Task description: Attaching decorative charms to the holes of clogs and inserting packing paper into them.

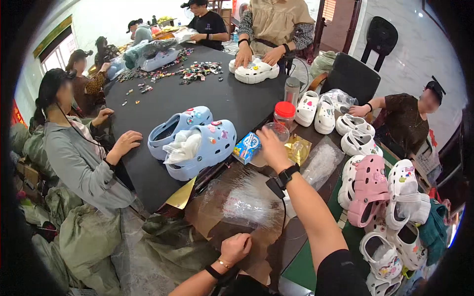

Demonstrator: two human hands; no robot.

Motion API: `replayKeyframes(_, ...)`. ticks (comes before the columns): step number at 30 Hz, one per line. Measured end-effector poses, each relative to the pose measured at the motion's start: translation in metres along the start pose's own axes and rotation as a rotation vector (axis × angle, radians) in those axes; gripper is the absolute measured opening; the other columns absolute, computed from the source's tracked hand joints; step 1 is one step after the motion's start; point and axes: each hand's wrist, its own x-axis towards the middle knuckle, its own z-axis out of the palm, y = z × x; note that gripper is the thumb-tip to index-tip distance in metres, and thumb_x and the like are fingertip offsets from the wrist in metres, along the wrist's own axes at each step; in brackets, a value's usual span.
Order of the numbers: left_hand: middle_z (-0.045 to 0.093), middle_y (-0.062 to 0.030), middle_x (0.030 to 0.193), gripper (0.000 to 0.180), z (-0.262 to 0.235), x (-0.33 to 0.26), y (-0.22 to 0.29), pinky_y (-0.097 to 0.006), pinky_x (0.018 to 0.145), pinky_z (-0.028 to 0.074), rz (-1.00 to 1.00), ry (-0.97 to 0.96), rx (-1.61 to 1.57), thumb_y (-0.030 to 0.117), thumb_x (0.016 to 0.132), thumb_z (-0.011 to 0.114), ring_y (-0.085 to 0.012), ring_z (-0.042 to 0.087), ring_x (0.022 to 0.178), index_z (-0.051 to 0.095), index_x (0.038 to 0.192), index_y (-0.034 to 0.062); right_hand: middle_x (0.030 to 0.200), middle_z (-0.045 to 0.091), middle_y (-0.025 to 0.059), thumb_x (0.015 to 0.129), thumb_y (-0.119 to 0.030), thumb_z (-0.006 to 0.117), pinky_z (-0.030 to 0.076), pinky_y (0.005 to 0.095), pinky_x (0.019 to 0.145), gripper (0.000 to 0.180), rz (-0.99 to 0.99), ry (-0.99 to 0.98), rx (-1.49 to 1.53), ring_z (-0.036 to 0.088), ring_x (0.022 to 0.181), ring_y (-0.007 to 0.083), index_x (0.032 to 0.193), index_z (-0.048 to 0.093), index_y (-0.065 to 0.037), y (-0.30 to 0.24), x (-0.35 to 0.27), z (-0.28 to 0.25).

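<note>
So the step right now looks like grabbing the cup [277,129]. The right hand [270,148] is stretched out over the table [232,101], fingers curled round the near side of that clear cup. It reads as a grip to me, but the fingertips are hidden behind the hand. The cup sits just in front of the red-lid jar [284,113], with a small blue carton [247,146] just left of the hand and a yellow packet [299,148] just right of it.

The left hand [236,248] is down low near the table's edge, closed in a fist. It's at the near end of the crinkly clear bag [247,200] lying on brown paper, but I can't tell whether it's actually pinching anything.

The pair of blue clogs [197,140] sits left of the carton, one stuffed with white paper. White clogs [316,111] and a pink clog [368,190] pile up on the right. Other people work round the table, and a heap of charms [197,71] lies at the far side.

My guess at what the next move needs: a steady lift straight up. The cup is thin and light, and the jar, carton and packet crowd it, so a sideways drag would likely knock something. The bag looks slippery too, so the left hand probably wants a firm hold on it.
</note>
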Motion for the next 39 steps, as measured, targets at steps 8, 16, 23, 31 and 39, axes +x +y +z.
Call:
replayKeyframes(8, 0.064, -0.0079, 0.074, 0.006, -0.008, -0.005, -0.002, -0.036, 0.056, 0.051, -0.035, -0.029, 0.008, 0.014, 0.08, 0.066, -0.0275, 0.063, 0.063, 0.065, 0.085, 0.0103, 0.144, 0.044, 0.0125, 0.084, -0.004, 0.052, 0.048, 0.0413, 0.091, 0.05, -0.063, 0.032, -0.007, 0.041, 0.133, 0.0329, 0.133, 0.049, -0.008, -0.033, -0.007, -0.017)
replayKeyframes(16, 0.065, -0.0074, 0.075, 0.007, 0.001, -0.006, -0.003, -0.038, 0.056, 0.052, -0.02, 0.005, 0.021, 0.019, 0.082, 0.064, -0.0277, 0.064, 0.064, 0.065, 0.083, 0.012, 0.14, 0.046, 0.0151, 0.082, -0.001, 0.053, 0.046, 0.0443, 0.097, 0.05, -0.042, 0.05, 0.064, 0.043, 0.13, 0.036, 0.132, 0.051, -0.009, -0.031, -0.044, -0.042)
replayKeyframes(23, 0.065, -0.0082, 0.072, 0.004, -0.002, -0.006, -0.001, -0.04, 0.055, 0.051, 0.029, 0.056, 0.026, 0.016, 0.081, 0.064, -0.0286, 0.064, 0.063, 0.065, 0.081, 0.0119, 0.12, 0.052, 0.016, 0.085, -0.008, 0.052, 0.048, 0.0512, 0.086, 0.026, 0.437, -0.027, -0.329, 0.054, 0.11, 0.035, 0.11, 0.06, -0.008, 0.08, -0.095, -0.125)
replayKeyframes(31, 0.066, -0.0082, 0.076, 0.01, 0.001, -0.013, -0.008, -0.041, 0.059, 0.052, 0.022, 0.047, 0.043, 0.022, 0.083, 0.062, -0.0304, 0.064, 0.067, 0.064, 0.084, 0.0121, 0.109, 0.065, 0.0231, 0.074, 0.005, 0.049, 0.048, 0.0419, 0.09, 0.043, 0.305, -0.213, 0.107, 0.06, 0.104, 0.0397, 0.113, 0.065, -0.003, 0.075, -0.173, -0.163)
replayKeyframes(39, 0.067, -0.0151, 0.082, 0.017, -0.071, 0.02, 0.01, -0.041, 0.067, 0.052, 0.041, -0.141, -0.18, 0.02, 0.083, 0.063, -0.0337, 0.065, 0.075, 0.068, 0.094, 0.0079, 0.101, 0.07, 0.0146, 0.078, 0.011, 0.045, 0.052, 0.0308, 0.077, 0.04, 0.458, -0.394, 0.752, 0.066, 0.084, 0.0218, 0.112, 0.065, 0.002, -0.04, -0.349, -0.201)
